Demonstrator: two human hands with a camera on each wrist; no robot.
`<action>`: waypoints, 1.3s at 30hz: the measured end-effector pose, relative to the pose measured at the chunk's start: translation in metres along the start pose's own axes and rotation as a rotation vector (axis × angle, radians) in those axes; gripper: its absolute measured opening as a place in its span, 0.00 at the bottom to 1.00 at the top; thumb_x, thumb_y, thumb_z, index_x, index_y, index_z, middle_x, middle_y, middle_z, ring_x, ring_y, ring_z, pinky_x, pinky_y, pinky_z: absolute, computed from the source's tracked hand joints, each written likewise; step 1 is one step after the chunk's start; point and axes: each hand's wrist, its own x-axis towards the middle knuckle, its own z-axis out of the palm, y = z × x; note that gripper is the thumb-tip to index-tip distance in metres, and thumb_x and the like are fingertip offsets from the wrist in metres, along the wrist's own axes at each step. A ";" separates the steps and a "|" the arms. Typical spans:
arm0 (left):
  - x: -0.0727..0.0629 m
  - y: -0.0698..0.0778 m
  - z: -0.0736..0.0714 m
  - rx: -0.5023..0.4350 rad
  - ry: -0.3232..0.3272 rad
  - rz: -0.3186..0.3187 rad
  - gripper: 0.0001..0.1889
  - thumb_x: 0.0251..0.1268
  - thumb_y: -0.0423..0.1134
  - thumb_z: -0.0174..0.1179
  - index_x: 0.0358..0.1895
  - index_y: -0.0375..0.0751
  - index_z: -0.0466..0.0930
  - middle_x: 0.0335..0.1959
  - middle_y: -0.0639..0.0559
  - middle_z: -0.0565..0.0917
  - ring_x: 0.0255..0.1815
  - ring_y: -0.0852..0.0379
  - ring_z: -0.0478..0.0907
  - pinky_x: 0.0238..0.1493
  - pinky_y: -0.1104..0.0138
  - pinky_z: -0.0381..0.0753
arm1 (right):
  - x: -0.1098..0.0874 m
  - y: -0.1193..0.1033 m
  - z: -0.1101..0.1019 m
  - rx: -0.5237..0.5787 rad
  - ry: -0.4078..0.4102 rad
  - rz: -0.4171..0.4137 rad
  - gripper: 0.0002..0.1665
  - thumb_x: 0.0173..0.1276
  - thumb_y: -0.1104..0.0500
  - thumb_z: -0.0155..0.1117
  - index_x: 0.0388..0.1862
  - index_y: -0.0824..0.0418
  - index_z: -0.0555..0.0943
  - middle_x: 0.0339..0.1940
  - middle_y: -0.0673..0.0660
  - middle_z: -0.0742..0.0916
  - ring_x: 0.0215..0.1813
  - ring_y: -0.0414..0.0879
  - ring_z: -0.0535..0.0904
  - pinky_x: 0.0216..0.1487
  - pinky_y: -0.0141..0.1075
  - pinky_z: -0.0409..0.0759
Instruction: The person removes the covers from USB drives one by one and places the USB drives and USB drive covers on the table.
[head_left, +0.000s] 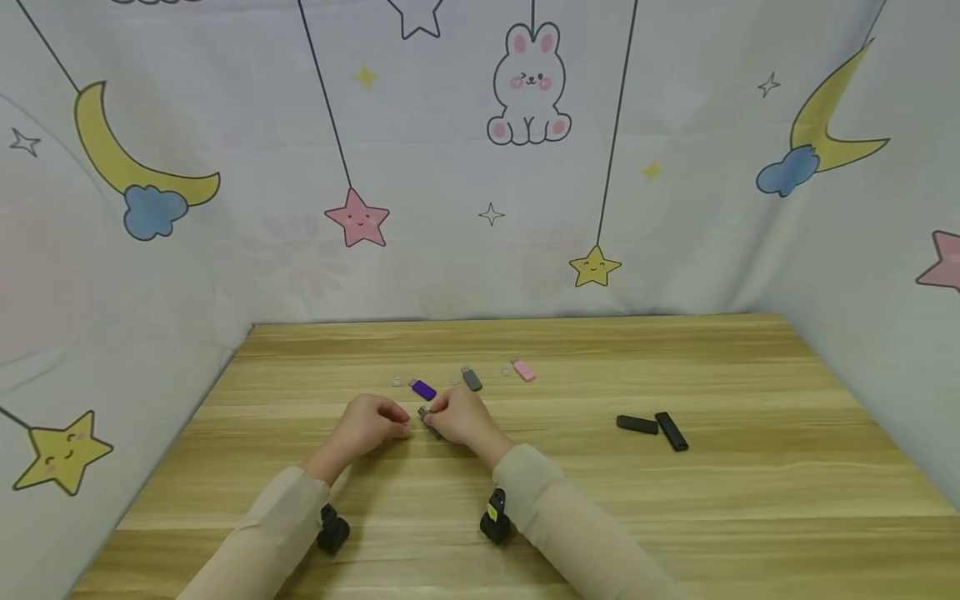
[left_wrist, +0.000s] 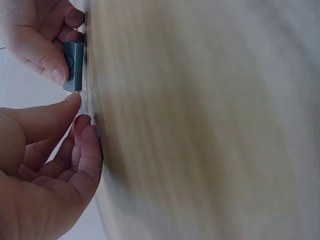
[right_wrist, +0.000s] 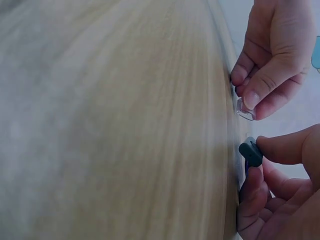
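Note:
Between thumb and fingertips, my left hand pinches a small clear cap, which also shows as a transparent cap in the right wrist view. My right hand grips a dark grey USB stick by its body, thumb on one side and fingers on the other. In the head view, the stick's metal plug points away from me and slightly left. Both hands are low over the wooden table, facing each other. The cap is close to one end of the USB stick in the left wrist view.
Beyond the hands lie a purple USB stick, a grey one and a pink one, with clear caps beside them. Two black sticks lie to the right. A patterned cloth hangs behind the table.

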 end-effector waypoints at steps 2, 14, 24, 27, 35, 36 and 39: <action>0.001 0.000 0.000 0.008 -0.002 -0.002 0.06 0.53 0.31 0.70 0.34 0.34 0.86 0.32 0.50 0.86 0.35 0.56 0.77 0.40 0.62 0.78 | -0.001 -0.001 0.000 -0.015 -0.005 0.003 0.05 0.60 0.60 0.70 0.28 0.60 0.83 0.31 0.51 0.84 0.34 0.43 0.76 0.35 0.35 0.75; 0.006 0.001 0.000 0.036 -0.005 -0.009 0.05 0.56 0.32 0.68 0.35 0.33 0.86 0.31 0.49 0.85 0.30 0.58 0.77 0.33 0.66 0.77 | 0.001 -0.004 -0.001 -0.117 0.004 0.029 0.08 0.62 0.56 0.69 0.27 0.58 0.83 0.28 0.49 0.83 0.30 0.42 0.76 0.30 0.32 0.73; 0.007 0.002 0.000 0.038 -0.013 0.004 0.06 0.57 0.31 0.67 0.36 0.30 0.86 0.31 0.47 0.86 0.27 0.60 0.78 0.30 0.68 0.79 | 0.000 -0.003 0.001 -0.107 0.023 0.032 0.09 0.62 0.55 0.69 0.29 0.60 0.83 0.29 0.51 0.83 0.30 0.43 0.76 0.30 0.33 0.74; 0.008 0.001 0.001 0.034 -0.019 -0.002 0.07 0.58 0.31 0.66 0.37 0.29 0.86 0.31 0.47 0.86 0.27 0.60 0.78 0.30 0.67 0.79 | 0.000 -0.002 0.001 -0.085 0.024 0.027 0.09 0.62 0.56 0.69 0.28 0.61 0.83 0.28 0.52 0.83 0.29 0.43 0.76 0.29 0.33 0.74; 0.008 0.001 0.001 0.051 -0.027 -0.008 0.09 0.59 0.32 0.66 0.40 0.29 0.86 0.31 0.46 0.86 0.27 0.60 0.79 0.31 0.66 0.80 | 0.000 -0.001 -0.001 -0.065 0.021 0.013 0.08 0.62 0.58 0.69 0.28 0.62 0.84 0.27 0.52 0.83 0.28 0.43 0.75 0.28 0.32 0.73; 0.008 0.001 0.001 0.054 -0.028 -0.009 0.09 0.59 0.32 0.66 0.40 0.29 0.86 0.31 0.46 0.86 0.27 0.60 0.79 0.31 0.66 0.80 | 0.000 -0.002 -0.001 -0.066 0.022 0.013 0.08 0.62 0.58 0.69 0.28 0.62 0.83 0.27 0.52 0.83 0.28 0.43 0.75 0.27 0.32 0.73; 0.007 0.002 0.000 0.062 -0.031 -0.009 0.09 0.59 0.33 0.66 0.40 0.29 0.86 0.30 0.48 0.86 0.27 0.60 0.78 0.30 0.66 0.80 | 0.000 -0.001 -0.001 -0.066 0.023 0.009 0.08 0.62 0.58 0.69 0.28 0.63 0.83 0.27 0.52 0.83 0.28 0.42 0.75 0.27 0.31 0.72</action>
